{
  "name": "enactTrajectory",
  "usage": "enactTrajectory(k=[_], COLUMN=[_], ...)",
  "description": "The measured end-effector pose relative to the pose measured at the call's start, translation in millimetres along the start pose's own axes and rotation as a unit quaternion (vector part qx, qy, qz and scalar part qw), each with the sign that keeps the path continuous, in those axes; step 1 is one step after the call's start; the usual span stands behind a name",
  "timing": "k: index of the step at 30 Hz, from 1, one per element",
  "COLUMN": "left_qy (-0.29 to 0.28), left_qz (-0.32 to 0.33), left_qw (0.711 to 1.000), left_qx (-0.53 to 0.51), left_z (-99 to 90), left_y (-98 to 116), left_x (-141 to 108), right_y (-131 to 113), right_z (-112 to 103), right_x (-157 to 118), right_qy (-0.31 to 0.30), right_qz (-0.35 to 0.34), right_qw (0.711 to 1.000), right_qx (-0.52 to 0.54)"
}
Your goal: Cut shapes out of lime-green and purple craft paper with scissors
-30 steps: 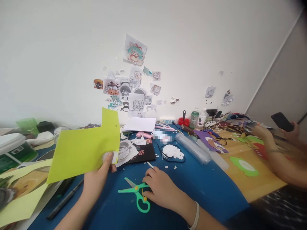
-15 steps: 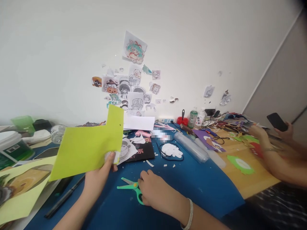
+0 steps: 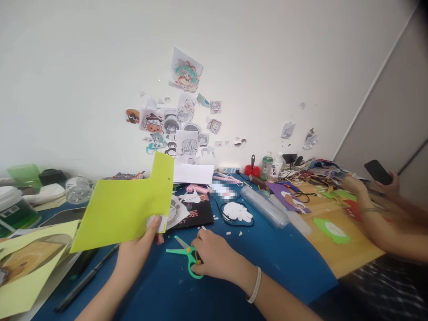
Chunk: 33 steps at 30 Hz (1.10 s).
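Nearest, the right hand [image 3: 214,253] curls its grip around the handle end of green scissors [image 3: 189,251], their blades parted and pointing left, over the blue surface [image 3: 157,294]. Beside it, the left hand [image 3: 141,244] pinches a lime-green L-shaped sheet [image 3: 125,207] near its lower right corner. Farther back lie a white cutout [image 3: 236,212] and rolled clear plastic [image 3: 264,207].

Lime-green paper sheet [image 3: 123,203], held up, tilted, w/ upright tab at R end. Sm. white paper pc [image 3: 162,224] against sheet's lower R corner. Green craft scissors [image 3: 189,251], yellow pivot, blades apart, below sheet's R end.
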<state>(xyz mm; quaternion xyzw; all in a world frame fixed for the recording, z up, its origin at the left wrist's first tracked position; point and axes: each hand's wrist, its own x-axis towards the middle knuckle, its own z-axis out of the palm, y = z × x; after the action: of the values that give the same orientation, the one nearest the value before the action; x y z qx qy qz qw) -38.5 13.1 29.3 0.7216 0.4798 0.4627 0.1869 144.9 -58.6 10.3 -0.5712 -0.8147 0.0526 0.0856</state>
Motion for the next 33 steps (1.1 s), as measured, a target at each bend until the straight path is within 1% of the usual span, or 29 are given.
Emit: enactTrajectory(k=[4, 8, 11, 17, 19, 21, 22, 23, 24, 25, 26, 28, 30, 32, 33], left_qy=[-0.034, -0.034, -0.036, -0.044, -0.047, -0.049, -0.052, -0.054, -0.057, -0.062, -0.065, -0.068, -0.069, -0.07, -0.073], left_qz=[-0.003, -0.054, -0.082, -0.092, -0.095, -0.091, -0.087, -0.083, -0.08, -0.077, -0.077, -0.084, -0.092, -0.1, -0.1], left_qw=[0.999, 0.996, 0.993, 0.991, 0.99, 0.991, 0.992, 0.992, 0.992, 0.993, 0.993, 0.992, 0.992, 0.992, 0.992], left_qx=[-0.023, -0.061, -0.08, -0.09, -0.09, -0.085, -0.081, -0.078, -0.075, -0.072, -0.068, -0.059, -0.048, -0.039, -0.035], left_z=[4.5, 10.4, 12.7, 12.1, 11.1, 10.0, 9.5, 9.2, 9.0, 9.0, 9.1, 9.5, 9.9, 10.0, 9.9], left_y=[1, -1, -4, -6, -4, -1, 0, 1, 2, 2, 2, 1, 1, 1, 1], left_x=[-1, -4, -4, -3, -2, -2, -2, -2, -2, -2, -2, -2, -2, -2, -2], right_y=[-10, -11, -6, 1, 1, 4, 10, 20, 35, 54, 78, 132, 187, 231, 247], right_z=[7, 9, 12, 18, 16, 6, -2, -12, -25, -38, -52, -77, -89, -87, -82], right_x=[5, 5, 5, 4, 0, -4, -6, -9, -12, -15, -18, -26, -36, -46, -50], right_qy=[0.013, 0.015, 0.021, 0.041, 0.059, 0.095, 0.12, 0.152, 0.183, 0.205, 0.222, 0.232, 0.199, 0.151, 0.134], right_qz=[0.034, 0.039, 0.025, -0.016, -0.036, -0.05, -0.035, -0.009, 0.05, 0.156, 0.226, 0.334, 0.434, 0.508, 0.531], right_qw=[0.999, 0.999, 0.999, 0.999, 0.997, 0.992, 0.99, 0.987, 0.981, 0.966, 0.948, 0.911, 0.874, 0.842, 0.83], right_qx=[-0.027, -0.012, 0.006, 0.006, 0.033, 0.063, 0.065, 0.059, 0.03, -0.015, -0.037, -0.071, -0.092, -0.1, -0.106])
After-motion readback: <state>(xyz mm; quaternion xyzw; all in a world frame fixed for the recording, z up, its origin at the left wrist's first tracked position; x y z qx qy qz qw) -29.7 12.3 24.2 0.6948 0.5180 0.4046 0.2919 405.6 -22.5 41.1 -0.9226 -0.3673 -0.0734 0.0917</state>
